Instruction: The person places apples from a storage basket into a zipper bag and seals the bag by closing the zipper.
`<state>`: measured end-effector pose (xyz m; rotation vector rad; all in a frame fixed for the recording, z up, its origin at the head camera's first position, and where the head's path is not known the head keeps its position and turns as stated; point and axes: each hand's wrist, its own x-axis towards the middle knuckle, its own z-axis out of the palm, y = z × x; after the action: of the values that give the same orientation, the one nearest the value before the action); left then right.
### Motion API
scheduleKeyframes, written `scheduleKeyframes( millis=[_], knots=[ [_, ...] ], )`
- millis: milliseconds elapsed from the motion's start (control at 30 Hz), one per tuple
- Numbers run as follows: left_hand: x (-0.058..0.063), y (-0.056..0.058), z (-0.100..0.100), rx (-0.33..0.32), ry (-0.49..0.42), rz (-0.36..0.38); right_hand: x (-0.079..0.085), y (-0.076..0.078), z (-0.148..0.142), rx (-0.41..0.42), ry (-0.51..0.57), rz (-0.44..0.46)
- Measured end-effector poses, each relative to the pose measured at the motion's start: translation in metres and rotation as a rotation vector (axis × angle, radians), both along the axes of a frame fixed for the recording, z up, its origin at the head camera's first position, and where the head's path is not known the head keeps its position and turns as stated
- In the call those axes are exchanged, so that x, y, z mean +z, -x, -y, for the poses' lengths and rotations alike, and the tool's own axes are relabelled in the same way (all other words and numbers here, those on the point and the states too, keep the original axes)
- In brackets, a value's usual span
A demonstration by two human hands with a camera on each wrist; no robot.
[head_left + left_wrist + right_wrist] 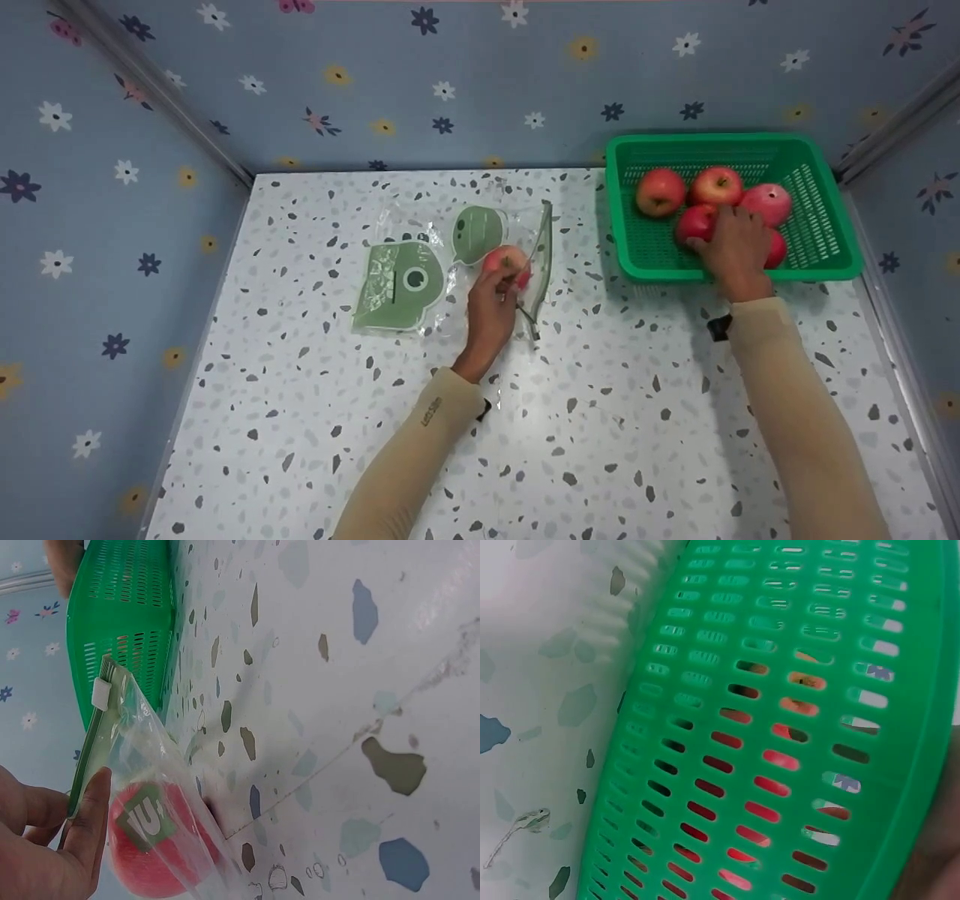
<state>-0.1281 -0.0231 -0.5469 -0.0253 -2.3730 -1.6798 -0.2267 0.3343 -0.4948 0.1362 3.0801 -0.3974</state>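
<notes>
A clear zip bag point(405, 289) with green cartoon print lies flat on the table, its slider strip toward the right. Inside it, near the mouth, is a red apple point(517, 259). My left hand point(491, 311) pinches the bag's zip edge beside that apple; the left wrist view shows the green strip point(90, 757) between finger and thumb. Over in the green basket point(622, 255), my right hand point(735, 251) grips a red apple point(696, 223), thumb on its near side. Its fingertips are partly hidden among the fruit. The right wrist view shows mostly the basket's slotted wall point(780, 720).
More apples point(660, 193) lie around the right hand in the basket, which stands at the table's back right. Flower-patterned panels point(480, 90) wall the speckled table point(585, 465) at the back and both sides.
</notes>
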Motion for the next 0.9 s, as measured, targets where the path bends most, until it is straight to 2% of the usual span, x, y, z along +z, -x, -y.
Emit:
scheduleKeyframes(
  millis=[133,400,700,900],
  knots=[
    [0.0,-0.001,0.0,-0.003,0.012,-0.008,-0.003,0.003,-0.002,-0.005,-0.033,0.047],
    [-0.003,-0.001,0.0,-0.003,0.005,-0.006,-0.007,0.006,-0.003,0.002,-0.022,0.062],
    [0.0,0.0,-0.001,-0.005,0.013,0.05,-0.009,0.012,-0.006,-0.003,-0.031,0.098],
    [-0.001,0.0,-0.001,-0.009,0.02,0.045,-0.011,0.016,-0.006,-0.003,-0.034,0.122]
  ],
)
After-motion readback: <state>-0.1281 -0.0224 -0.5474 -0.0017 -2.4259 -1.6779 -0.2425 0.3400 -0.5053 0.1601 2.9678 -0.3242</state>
